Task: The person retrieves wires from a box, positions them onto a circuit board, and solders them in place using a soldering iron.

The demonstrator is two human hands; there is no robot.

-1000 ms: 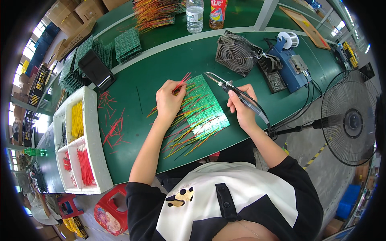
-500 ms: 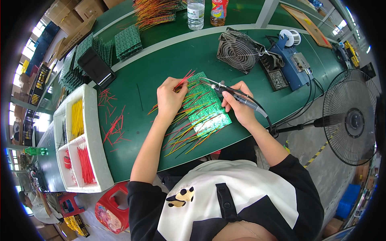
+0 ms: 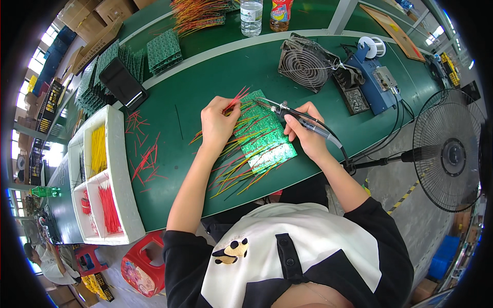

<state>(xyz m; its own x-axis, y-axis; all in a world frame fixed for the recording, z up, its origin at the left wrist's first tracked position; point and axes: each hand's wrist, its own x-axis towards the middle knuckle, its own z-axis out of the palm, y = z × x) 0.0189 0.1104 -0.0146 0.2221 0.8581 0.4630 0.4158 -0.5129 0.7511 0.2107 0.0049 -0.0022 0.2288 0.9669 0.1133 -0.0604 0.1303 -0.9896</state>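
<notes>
A green circuit board panel [image 3: 272,134] lies on the green bench, with red, yellow and dark wires [image 3: 241,177] sticking out from its left side. My left hand [image 3: 219,119] is closed in a pinch on several short red wires [image 3: 240,96] at the board's far left corner. In my right hand [image 3: 306,131] is a soldering iron [image 3: 311,126], held like a pen. Its tip, with a thin metal tube beside it, points at the far end of the board near the red wires. Whether the tip touches the board I cannot tell.
A white foam box [image 3: 128,179] of yellow and red wires stands at left, beside loose red wires [image 3: 146,159]. Behind are a phone [image 3: 123,82] and stacked boards [image 3: 164,51]. A small fan [image 3: 306,64] and blue solder feeder [image 3: 371,82] stand at far right.
Almost everything stays in place. Near the board's far end, the iron's tip and the thin tube beside it have shifted slightly; my left hand keeps its pinch on the red wires.
</notes>
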